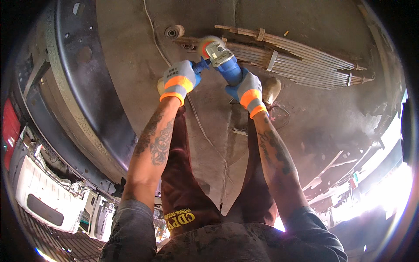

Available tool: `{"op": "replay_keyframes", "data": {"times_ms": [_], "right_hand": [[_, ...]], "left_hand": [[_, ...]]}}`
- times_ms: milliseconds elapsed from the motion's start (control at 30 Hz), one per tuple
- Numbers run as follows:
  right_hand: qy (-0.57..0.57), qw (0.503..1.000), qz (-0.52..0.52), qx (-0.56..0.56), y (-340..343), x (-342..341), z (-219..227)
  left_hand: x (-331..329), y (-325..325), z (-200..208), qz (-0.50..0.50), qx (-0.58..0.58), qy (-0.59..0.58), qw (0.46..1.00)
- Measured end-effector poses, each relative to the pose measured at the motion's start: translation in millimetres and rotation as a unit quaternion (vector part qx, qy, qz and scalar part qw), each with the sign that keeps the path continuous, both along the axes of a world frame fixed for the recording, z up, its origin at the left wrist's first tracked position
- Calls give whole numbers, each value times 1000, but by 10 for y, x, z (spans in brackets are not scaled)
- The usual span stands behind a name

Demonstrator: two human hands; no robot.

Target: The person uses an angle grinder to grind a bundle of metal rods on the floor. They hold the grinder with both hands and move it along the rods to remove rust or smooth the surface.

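Observation:
A blue angle grinder with a grey metal gear head is held out in front of me over the floor. My left hand, in a grey, orange and blue work glove, wraps round its side handle. The grinder's body is gripped by my right hand, gloved the same way. At the head, the disc looks blurred, with a reddish centre. It overlaps the left end of a rusty stack of leaf springs in the picture; contact cannot be made out.
Another leaf-spring stack lies beyond the first. A ring-shaped metal part sits left of them. A cable runs along the concrete floor between my feet. A long dark steel beam stands at the left, and a white vehicle cab is at lower left.

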State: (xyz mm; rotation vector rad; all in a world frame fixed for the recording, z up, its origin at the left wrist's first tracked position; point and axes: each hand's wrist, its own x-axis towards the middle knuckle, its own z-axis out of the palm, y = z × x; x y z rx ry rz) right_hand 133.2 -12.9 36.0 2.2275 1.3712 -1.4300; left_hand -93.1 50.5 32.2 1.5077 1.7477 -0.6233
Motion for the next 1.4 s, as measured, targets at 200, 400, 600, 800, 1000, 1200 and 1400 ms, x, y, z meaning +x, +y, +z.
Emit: {"op": "replay_keyframes", "data": {"times_ms": [200,400,600,800,1000,1200,1400], "right_hand": [[5,1000,15,6,-9,142,-107],[13,1000,-11,-11,-156,-143,18],[-10,1000,-14,13,-39,-54,-27],[12,998,-64,25,-376,-261,6],[8,998,-59,3,-341,-64,-46],[30,997,-73,-8,-483,-285,-90],[8,995,-100,16,-609,-33,-165]], "left_hand": [[93,-65,-84,3,15,-7,1000],[-97,-46,30,-5,-37,-11,999],[-14,-46,-101,10,2,-13,1000],[-153,-106,70,-16,-18,-14,1000],[9,-178,-55,-49,7,-4,999],[-136,-141,111,-60,-34,21,997],[119,-197,-4,-76,-15,-6,997]]}}
